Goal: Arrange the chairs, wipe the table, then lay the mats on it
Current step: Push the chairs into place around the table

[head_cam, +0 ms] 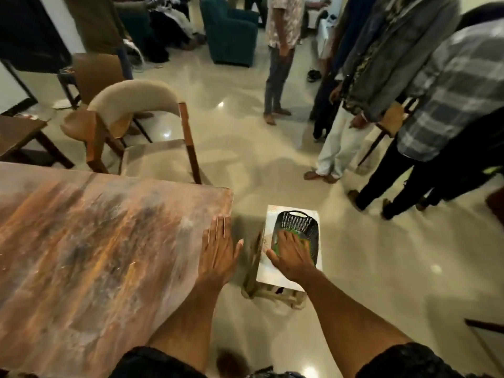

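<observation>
Head view, green cloth (296, 237) under right hand (290, 255)

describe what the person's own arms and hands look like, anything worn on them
Both forearms are bare from the elbow down. The left hand and right hand wear no gloves, and no rings, watch or bands are visible. Dark speckled short sleeves show at the bottom edge, above each elbow. Motion blur hides finer detail.
</observation>
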`<action>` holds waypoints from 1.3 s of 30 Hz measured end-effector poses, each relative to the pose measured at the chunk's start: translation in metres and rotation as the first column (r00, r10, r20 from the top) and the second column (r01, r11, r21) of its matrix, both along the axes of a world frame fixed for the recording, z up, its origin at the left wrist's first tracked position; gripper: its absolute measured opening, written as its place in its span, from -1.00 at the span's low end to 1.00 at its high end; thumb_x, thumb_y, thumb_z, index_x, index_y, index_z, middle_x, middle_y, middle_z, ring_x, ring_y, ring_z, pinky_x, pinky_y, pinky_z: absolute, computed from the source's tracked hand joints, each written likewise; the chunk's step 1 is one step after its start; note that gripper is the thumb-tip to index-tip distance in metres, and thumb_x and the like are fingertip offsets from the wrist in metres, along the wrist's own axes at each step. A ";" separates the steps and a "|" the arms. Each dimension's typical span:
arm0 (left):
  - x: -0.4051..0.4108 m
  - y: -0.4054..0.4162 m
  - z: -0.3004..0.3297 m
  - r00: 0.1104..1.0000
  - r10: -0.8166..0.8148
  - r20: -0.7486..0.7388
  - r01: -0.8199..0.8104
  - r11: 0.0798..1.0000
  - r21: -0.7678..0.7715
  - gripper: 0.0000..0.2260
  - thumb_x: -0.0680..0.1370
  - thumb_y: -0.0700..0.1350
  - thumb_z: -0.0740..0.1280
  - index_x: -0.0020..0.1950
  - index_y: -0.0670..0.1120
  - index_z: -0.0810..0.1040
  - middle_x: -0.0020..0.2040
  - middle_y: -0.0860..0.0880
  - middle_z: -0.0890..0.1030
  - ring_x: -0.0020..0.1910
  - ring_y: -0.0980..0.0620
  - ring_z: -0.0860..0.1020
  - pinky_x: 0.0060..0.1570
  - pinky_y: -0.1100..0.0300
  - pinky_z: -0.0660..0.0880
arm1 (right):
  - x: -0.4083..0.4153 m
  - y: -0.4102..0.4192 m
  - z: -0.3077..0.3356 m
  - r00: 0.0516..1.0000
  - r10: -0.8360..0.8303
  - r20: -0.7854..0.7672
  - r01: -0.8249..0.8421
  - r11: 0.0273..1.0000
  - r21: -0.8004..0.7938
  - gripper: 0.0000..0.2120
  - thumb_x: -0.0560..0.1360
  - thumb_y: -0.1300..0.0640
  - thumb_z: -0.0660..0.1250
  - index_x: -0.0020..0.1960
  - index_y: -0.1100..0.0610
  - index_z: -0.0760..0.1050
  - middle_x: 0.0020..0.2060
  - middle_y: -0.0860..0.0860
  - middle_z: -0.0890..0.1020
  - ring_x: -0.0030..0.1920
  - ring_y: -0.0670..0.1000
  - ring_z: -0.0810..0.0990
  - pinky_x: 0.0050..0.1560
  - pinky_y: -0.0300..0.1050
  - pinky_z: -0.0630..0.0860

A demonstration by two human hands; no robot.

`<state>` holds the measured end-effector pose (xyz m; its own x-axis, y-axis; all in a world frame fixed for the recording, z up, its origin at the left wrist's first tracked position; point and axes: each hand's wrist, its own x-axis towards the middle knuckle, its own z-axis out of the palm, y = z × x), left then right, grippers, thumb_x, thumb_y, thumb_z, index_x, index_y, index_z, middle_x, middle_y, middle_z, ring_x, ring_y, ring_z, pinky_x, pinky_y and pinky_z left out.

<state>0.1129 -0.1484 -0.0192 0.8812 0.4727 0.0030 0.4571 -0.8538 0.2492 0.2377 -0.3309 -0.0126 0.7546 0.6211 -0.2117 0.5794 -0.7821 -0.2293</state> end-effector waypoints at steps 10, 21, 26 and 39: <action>0.045 -0.109 0.008 0.970 -0.230 -0.081 0.236 0.970 0.066 -0.34 0.75 0.19 -0.10 0.69 -0.24 0.12 0.65 -0.27 0.31 0.64 -0.23 0.31 0.58 -0.22 0.13 | 0.030 -0.131 0.011 0.983 -0.174 0.059 0.172 0.984 0.046 -0.21 0.59 -0.43 -0.16 0.52 0.09 0.32 0.41 0.09 0.46 0.44 0.15 0.42 0.37 0.23 0.35; 0.106 -0.186 0.056 0.935 -0.350 -0.066 0.355 0.927 0.119 -0.34 0.77 0.16 0.02 0.74 -0.13 -0.15 0.76 -0.15 -0.11 0.75 -0.10 -0.13 0.69 -0.07 -0.13 | 0.063 -0.241 0.030 0.961 -0.217 0.173 0.208 0.976 0.068 -0.43 0.70 -0.28 0.12 0.48 0.14 0.36 0.40 0.11 0.48 0.42 0.18 0.44 0.34 0.21 0.37; 0.151 -0.204 0.067 0.918 -0.384 -0.094 0.395 0.906 0.151 -0.34 0.77 0.17 0.01 0.75 -0.13 -0.14 0.76 -0.15 -0.10 0.75 -0.09 -0.13 0.69 -0.08 -0.08 | 0.099 -0.254 0.039 0.956 -0.232 0.179 0.217 0.971 0.102 -0.42 0.70 -0.27 0.10 0.50 0.15 0.34 0.43 0.12 0.45 0.45 0.18 0.40 0.39 0.21 0.35; 0.260 -0.237 0.042 0.901 -0.427 -0.072 0.432 0.897 0.092 -0.41 0.77 0.06 0.09 0.72 -0.21 0.07 0.72 -0.23 0.13 0.73 -0.17 0.09 0.64 -0.10 0.08 | 0.175 -0.286 0.037 0.940 -0.300 0.163 0.291 0.954 0.077 -0.43 0.73 -0.26 0.06 0.51 0.15 0.36 0.43 0.15 0.47 0.45 0.20 0.42 0.41 0.18 0.34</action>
<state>0.3725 -0.3850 0.0225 0.9987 0.0476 -0.0173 0.0496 -0.9895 0.1359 0.4128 -0.6167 0.0240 0.9278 0.3713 -0.0376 0.3580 -0.9139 -0.1916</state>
